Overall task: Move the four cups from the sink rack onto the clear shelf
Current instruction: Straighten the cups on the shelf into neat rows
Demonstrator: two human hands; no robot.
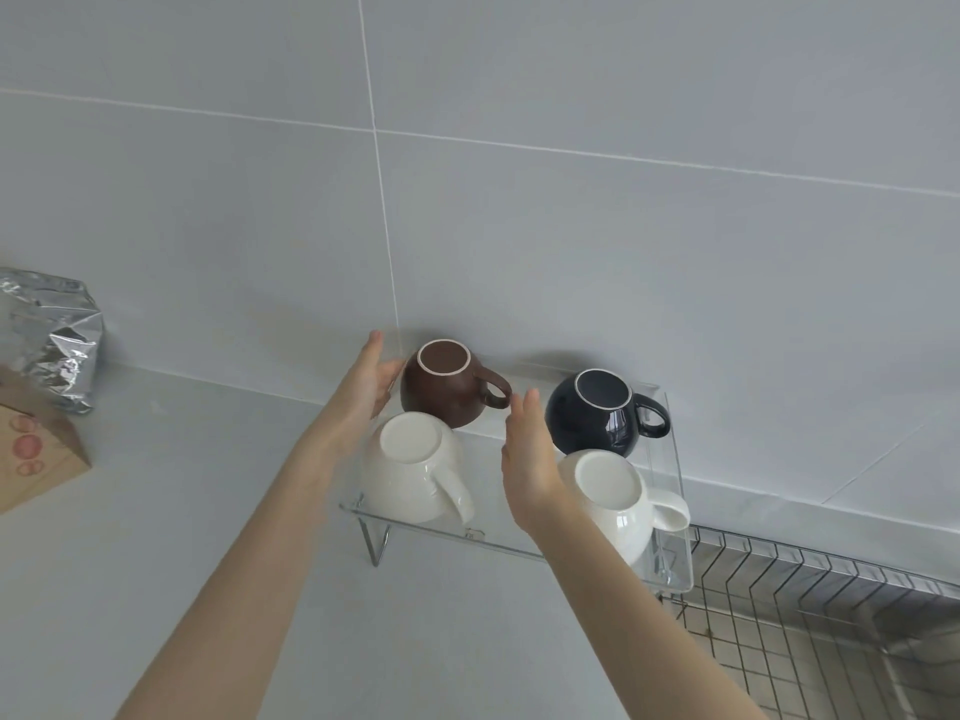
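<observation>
Upside down on the clear shelf point(498, 535) stand a brown cup point(447, 394) at the back left, a dark blue cup point(597, 418) at the back right, a white cup point(410, 475) at the front left and a second white cup point(618, 504) at the front right. My left hand point(366, 381) is open, its fingers against the left side of the brown cup. Between the two pairs of cups my right hand point(527, 454) is open and flat, holding nothing, just right of the brown cup's handle.
The wire sink rack point(810, 610) lies at the lower right, below the shelf's right end. A silver foil bag point(52, 340) and a brown paper bag point(36, 459) stand on the grey counter at the left. The tiled wall rises right behind the shelf.
</observation>
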